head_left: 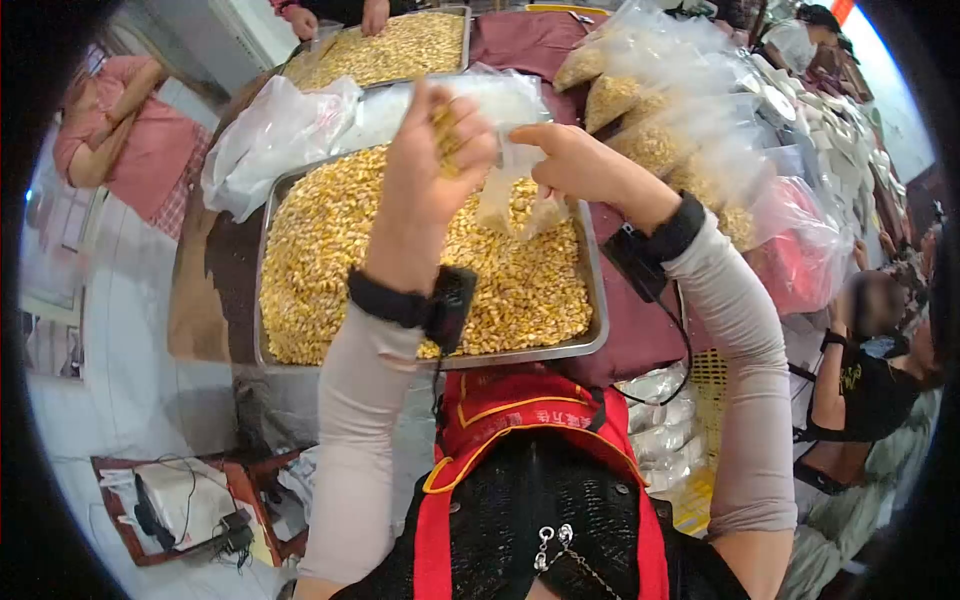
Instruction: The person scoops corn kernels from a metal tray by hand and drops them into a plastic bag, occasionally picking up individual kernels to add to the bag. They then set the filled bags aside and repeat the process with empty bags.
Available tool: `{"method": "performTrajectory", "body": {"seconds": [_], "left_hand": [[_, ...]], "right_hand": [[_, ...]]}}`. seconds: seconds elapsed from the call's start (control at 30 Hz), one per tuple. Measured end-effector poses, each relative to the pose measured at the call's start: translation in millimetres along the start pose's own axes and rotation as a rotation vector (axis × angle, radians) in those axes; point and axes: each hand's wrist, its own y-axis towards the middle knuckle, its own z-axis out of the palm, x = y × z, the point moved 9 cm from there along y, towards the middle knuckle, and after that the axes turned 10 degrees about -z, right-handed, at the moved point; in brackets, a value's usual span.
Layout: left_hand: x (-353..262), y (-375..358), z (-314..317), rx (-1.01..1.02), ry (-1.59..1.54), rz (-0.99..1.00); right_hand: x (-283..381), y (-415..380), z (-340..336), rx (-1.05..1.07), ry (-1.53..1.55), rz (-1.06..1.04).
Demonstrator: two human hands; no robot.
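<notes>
My left hand [425, 165] is raised over the tray, palm turned inward and fingers curled around a handful of yellow corn kernels [446, 130]. To its right, my right hand [585, 165] pinches the top of a small clear plastic bag [510, 195], which hangs over the corn with some kernels showing in its lower part. Below both hands, a large metal tray [602, 300] is heaped with loose yellow corn [320, 260]. Black bands with small boxes sit on both my wrists.
Behind the tray lie crumpled clear plastic bags [280, 140]. Another corn-filled tray [400, 50] is farther back, with another person's hands [340, 18] at it. Several filled bags [650, 145] stand along the right. One person [130, 140] is at left, others at right.
</notes>
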Motion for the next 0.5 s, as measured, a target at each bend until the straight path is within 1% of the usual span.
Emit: {"method": "performTrajectory", "body": {"seconds": [0.03, 0.07, 0.1, 0.13, 0.17, 0.23, 0.27, 0.3, 0.37, 0.4, 0.47, 0.5], "left_hand": [[8.8, 10.6, 11.9, 0.051, -0.011, -0.034], [16.9, 21.0, 15.7, 0.04, -0.005, -0.027], [23.4, 30.7, 9.4, -0.074, 0.0, 0.006], [25.8, 36.3, 1.2, -0.185, 0.001, 0.042], [27.1, 41.1, -1.3, -0.191, 0.003, 0.051], [12.9, 37.4, -20.5, -0.395, 0.248, 0.218], [5.5, 34.1, -25.9, -0.459, 0.409, 0.248], [2.3, 33.7, -29.6, -0.462, 0.413, 0.247], [-3.8, 35.9, -25.2, -0.459, 0.776, 0.256], [-2.7, 37.2, -27.5, -0.461, 0.779, 0.252], [-5.4, 39.5, -21.0, -0.461, 1.031, 0.322], [-4.6, 41.3, -22.3, -0.459, 1.034, 0.315]], "right_hand": [[11.0, -3.4, 2.6, 0.046, 0.015, -0.003], [15.9, -5.9, 7.0, 0.091, 0.03, -0.006], [11.9, -6.4, 9.8, 0.097, 0.038, -0.015], [0.5, -7.1, 11.5, 0.093, 0.068, 0.02], [-8.9, -8.3, 11.9, 0.088, 0.097, 0.057], [-14.9, -13.3, 12.5, 0.139, 0.102, 0.091], [-17.8, -13.8, 11.7, 0.114, 0.202, 0.041], [-14.5, -13.7, 9.9, 0.087, 0.302, -0.007], [-13.9, -15.2, 10.2, 0.112, 0.28, -0.016], [-13.7, -14.6, 8.4, 0.089, 0.253, 0.002], [-15.0, -13.5, 5.0, 0.06, 0.231, 0.023], [-15.6, -12.6, 5.2, 0.076, 0.232, 0.02]]}}
